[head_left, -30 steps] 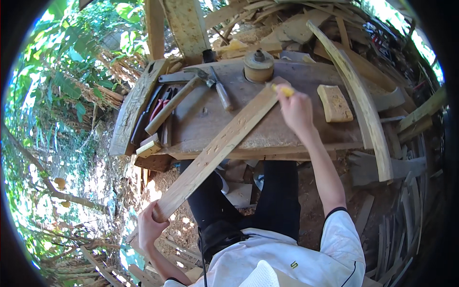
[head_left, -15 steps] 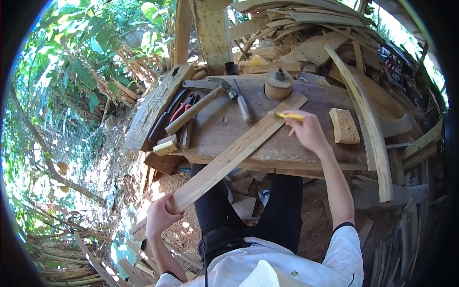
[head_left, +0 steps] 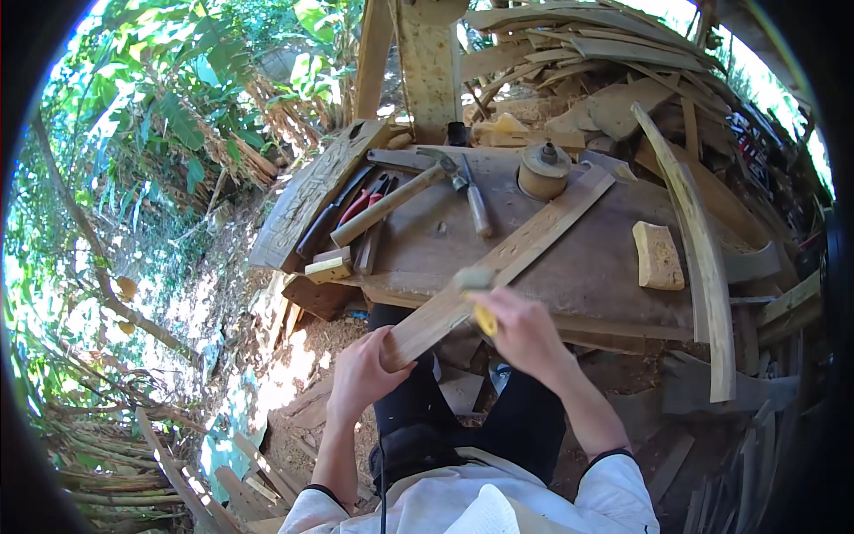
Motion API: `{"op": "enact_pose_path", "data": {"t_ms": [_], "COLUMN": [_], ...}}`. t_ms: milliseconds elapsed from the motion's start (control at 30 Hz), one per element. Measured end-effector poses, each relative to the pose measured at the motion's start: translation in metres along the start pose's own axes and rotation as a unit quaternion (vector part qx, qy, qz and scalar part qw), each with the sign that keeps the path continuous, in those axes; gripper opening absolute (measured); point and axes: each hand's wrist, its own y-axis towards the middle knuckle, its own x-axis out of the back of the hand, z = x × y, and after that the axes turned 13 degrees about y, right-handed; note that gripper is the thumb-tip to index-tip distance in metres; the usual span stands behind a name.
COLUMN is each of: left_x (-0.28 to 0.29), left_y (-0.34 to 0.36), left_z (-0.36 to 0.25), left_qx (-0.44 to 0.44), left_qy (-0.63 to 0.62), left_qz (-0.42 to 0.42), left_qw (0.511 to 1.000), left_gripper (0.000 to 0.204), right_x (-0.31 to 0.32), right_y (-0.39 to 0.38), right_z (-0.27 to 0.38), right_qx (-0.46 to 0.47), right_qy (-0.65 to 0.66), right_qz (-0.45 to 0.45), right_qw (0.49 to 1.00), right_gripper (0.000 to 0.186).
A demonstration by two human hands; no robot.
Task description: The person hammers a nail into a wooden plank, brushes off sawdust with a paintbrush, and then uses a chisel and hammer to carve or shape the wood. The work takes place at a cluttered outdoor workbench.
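A long flat wooden board (head_left: 527, 253) with small carved marks lies slantwise over the workbench, its near end sticking out past the front edge above my legs. My left hand (head_left: 366, 369) is closed round that near end. In my right hand (head_left: 527, 335) is a yellow-handled brush (head_left: 485, 318). Its pale grey head is blurred by motion and is over the board's near half, close to the bench edge. Whether the head touches the wood I cannot tell.
On the bench (head_left: 596, 267) lie a hammer (head_left: 391, 206), a wooden-handled chisel-like tool (head_left: 477, 200), red-handled pliers (head_left: 360, 206) and a wood block (head_left: 658, 256). A round tan pot (head_left: 543, 173) stands beside the board's far end. A long curved strip (head_left: 703, 249) leans at the right.
My right hand has swept the brush down the board, from its far end toward my left hand. My left hand and the board's near end appear further right in view, which has shifted somewhat.
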Motion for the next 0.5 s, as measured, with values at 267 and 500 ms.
{"op": "enact_pose_path", "data": {"t_ms": [267,500], "left_x": [0.016,0.024], "left_y": [-0.019,-0.047], "left_z": [0.016,0.044], "left_qx": [0.033,0.058], "left_qy": [0.033,0.08], "left_qz": [0.044,0.1], "left_qw": [0.998,0.99], "left_gripper": [0.076,0.078], "right_x": [-0.027,-0.052], "right_y": [-0.013,-0.017], "right_z": [0.016,0.023], "right_qx": [0.02,0.032], "right_qy": [0.078,0.168], "right_qz": [-0.005,-0.011], "right_qw": [0.997,0.985], "right_gripper": [0.03,0.033]}}
